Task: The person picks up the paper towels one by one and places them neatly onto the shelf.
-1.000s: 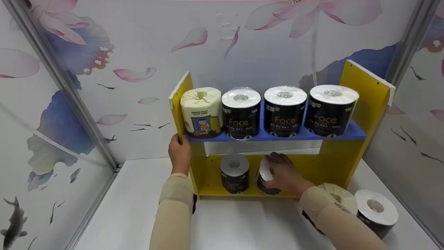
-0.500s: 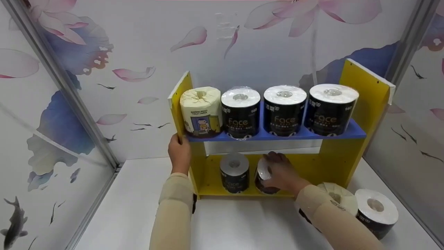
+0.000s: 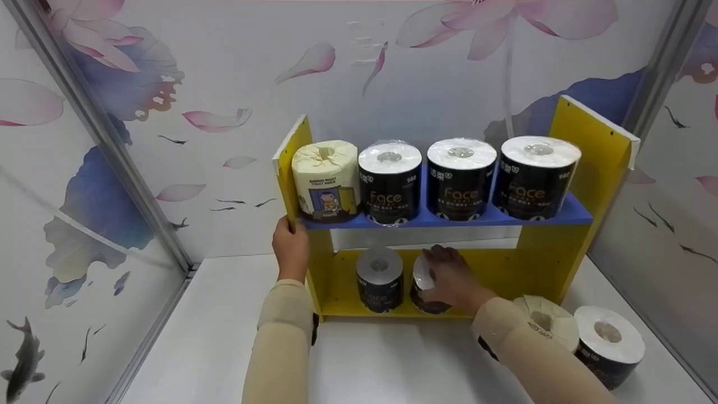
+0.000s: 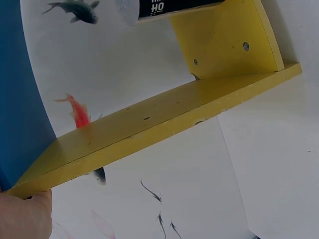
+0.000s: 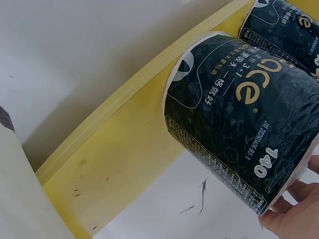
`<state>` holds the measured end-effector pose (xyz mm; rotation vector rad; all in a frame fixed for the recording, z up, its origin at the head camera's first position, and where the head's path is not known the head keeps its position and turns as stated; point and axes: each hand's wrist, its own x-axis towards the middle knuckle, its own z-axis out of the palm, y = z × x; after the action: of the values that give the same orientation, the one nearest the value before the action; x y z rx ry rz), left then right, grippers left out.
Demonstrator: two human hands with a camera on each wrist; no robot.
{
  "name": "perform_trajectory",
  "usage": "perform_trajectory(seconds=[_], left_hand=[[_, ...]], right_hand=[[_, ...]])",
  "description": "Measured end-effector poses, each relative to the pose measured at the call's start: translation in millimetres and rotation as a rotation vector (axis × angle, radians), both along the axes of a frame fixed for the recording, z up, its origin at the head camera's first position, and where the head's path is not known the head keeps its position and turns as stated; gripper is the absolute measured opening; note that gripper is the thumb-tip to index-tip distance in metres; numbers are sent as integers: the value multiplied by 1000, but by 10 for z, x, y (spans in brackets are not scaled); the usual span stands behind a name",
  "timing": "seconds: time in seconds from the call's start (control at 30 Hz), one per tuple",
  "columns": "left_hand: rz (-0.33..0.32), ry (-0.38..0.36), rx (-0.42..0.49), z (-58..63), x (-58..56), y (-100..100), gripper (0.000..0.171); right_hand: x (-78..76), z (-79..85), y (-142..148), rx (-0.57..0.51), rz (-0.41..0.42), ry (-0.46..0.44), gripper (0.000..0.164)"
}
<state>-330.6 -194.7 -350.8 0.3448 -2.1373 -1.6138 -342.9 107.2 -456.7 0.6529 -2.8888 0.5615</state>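
Observation:
My left hand (image 3: 291,249) grips the left yellow side panel (image 4: 144,130) of a small shelf, just under the blue upper board (image 3: 449,223). In the left wrist view, part of that hand (image 4: 27,216) shows against the panel's edge. My right hand (image 3: 453,278) holds a black-and-white toilet roll (image 3: 422,273) by its top, upright on the yellow lower board (image 3: 488,275). The right wrist view shows fingers (image 5: 294,201) round the top rim of this roll (image 5: 234,119). A similar roll (image 3: 380,280) stands left of it, with a narrow gap between.
On the blue board stand a cream-wrapped roll (image 3: 326,182) and three black-labelled rolls (image 3: 461,179). On the white table at right are another cream roll (image 3: 552,322), partly hidden by my right sleeve, and a black-labelled roll (image 3: 611,342). A printed wall (image 3: 235,67) rises behind.
My right hand has slid the held toilet roll slightly left along the lower board, nearer the other roll. The left hand stays on the side panel.

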Motion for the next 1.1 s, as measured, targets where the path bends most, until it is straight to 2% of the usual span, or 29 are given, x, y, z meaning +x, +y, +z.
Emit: perform_trajectory(seconds=[0.53,0.83,1.1], left_hand=[[3,-9,-4,10,-3,-16,38],[17,11,-20,9,5,8,36],[15,-4,-18,-2,-2,4,37]], right_hand=[[-33,23,-112,10,0,54,89],[-91,-5,-101,-36,11,-3,88],[-117,-3,-130,1,1,-21,86]])
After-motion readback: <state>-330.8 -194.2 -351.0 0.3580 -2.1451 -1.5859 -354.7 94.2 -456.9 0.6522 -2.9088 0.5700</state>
